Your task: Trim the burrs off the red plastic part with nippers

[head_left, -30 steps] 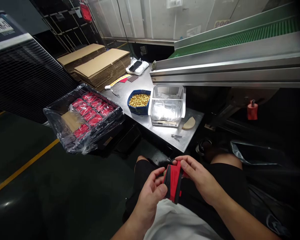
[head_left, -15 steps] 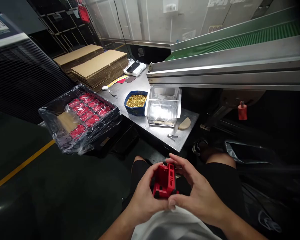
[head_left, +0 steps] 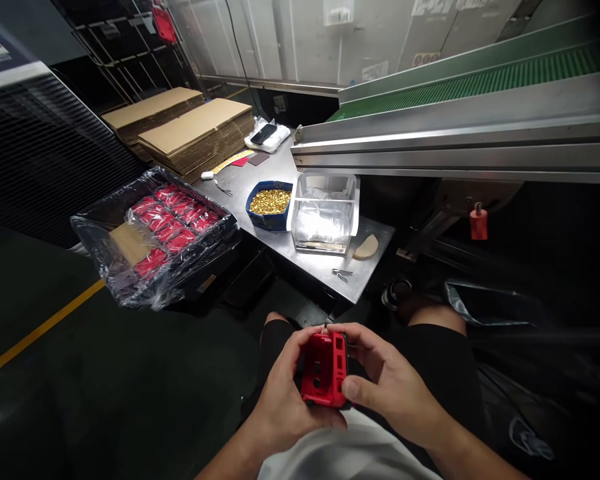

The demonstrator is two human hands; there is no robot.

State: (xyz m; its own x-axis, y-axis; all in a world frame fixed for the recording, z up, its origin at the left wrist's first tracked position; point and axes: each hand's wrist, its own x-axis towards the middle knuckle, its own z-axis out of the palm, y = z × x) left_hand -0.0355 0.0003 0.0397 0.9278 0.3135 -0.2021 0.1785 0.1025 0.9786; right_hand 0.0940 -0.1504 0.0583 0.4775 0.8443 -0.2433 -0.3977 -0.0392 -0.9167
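Observation:
A red plastic housing point(head_left: 324, 369) with several cut-outs sits over my lap, its open inner side facing up. My left hand point(head_left: 280, 397) wraps round its left edge, fingers curled over the top corner. My right hand point(head_left: 387, 387) grips the right edge, thumb pressed on the lower right corner. On the steel table point(head_left: 325, 263) ahead stand a blue bowl of small brass parts point(head_left: 270, 202) and a clear plastic box point(head_left: 324, 213) holding plastic bags.
A black tray of red housings under plastic wrap point(head_left: 155, 230) sits at the left. Flattened cardboard point(head_left: 190, 130) is stacked behind it. Small metal tweezers point(head_left: 341, 273) and a beige pad point(head_left: 365, 247) lie near the table's front edge. A green conveyor point(head_left: 460, 100) runs overhead at the right.
The red housing was turned from edge-on to its open inner face up, and both hands closed round its sides. The view shifted slightly right.

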